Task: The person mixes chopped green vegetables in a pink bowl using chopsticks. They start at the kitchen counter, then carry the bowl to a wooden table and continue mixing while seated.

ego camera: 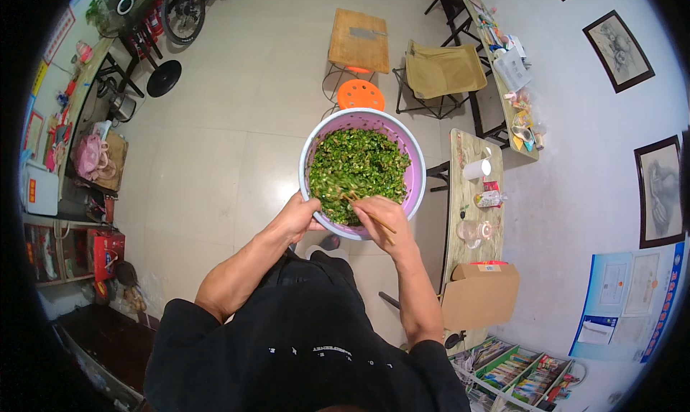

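My left hand (pixel 298 215) grips the near left rim of a large round plastic basin (pixel 416 164), pale outside and pink-purple inside. Chopped green vegetables mixed with small pale brown bits (pixel 358 159) fill much of it. My right hand (pixel 384 220) is closed around a pair of wooden chopsticks (pixel 389 228), over the basin's near right rim. The tips of the chopsticks reach into the greens, where the mixture looks blurred. What supports the basin from below is hidden.
Beyond the basin are an orange plastic stool (pixel 361 94) and a wooden board (pixel 358 45) bearing a cleaver (pixel 367 33). A folding chair (pixel 444 70) stands to their right. A narrow table (pixel 455 196) with jars and a cardboard box (pixel 480 299) runs along my right.
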Tool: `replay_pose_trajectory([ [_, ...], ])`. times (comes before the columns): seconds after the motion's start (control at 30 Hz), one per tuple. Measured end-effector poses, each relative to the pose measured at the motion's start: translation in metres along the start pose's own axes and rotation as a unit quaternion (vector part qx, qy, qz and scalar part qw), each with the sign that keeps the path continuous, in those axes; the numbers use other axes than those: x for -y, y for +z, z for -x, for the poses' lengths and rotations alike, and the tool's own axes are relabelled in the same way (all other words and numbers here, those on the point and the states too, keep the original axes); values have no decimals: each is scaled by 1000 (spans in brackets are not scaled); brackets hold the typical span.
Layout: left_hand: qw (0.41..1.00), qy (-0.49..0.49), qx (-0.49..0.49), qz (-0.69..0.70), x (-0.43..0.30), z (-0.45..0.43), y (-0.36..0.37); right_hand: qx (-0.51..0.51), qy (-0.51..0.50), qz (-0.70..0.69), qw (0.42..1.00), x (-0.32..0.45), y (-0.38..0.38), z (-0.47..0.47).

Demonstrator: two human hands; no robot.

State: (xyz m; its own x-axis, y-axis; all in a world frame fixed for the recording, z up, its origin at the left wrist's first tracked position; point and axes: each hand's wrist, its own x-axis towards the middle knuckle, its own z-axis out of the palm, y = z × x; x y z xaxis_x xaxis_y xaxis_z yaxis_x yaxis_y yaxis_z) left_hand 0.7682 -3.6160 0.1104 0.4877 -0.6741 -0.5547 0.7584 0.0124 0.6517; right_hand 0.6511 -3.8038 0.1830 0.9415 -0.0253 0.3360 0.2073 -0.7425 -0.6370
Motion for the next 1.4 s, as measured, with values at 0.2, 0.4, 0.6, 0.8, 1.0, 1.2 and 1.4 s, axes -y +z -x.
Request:
replay_pose_trajectory([
  [0.2, 998, 21, -25, -62, -28, -80, 36, -5, -106, -28, 994, -115, -23, -88],
  [0.4, 994, 26, -61, -85, -66, -154, 83, -39, 22, -107, 993, -246, -104, -161],
  [0.6, 994, 30, -94, 54, -85, -217, 117, -26, 209, -113, 971, -324, -167, -189],
  [0.8, 989, 29, -121, 76, -107, -284, 130, 115, 12, -121, 986, -335, -182, -232],
  [1.0, 990, 33, -127, 47, -137, -361, 120, 194, -174, -113, 959, -359, -163, -353],
  [1.2, 990, 30, -139, 21, -199, -413, 143, 185, -29, -163, 969, -461, -168, -463],
  [1.4, 983, 42, -160, 82, -242, -460, 135, 102, 198, -129, 966, -562, -219, -536],
])
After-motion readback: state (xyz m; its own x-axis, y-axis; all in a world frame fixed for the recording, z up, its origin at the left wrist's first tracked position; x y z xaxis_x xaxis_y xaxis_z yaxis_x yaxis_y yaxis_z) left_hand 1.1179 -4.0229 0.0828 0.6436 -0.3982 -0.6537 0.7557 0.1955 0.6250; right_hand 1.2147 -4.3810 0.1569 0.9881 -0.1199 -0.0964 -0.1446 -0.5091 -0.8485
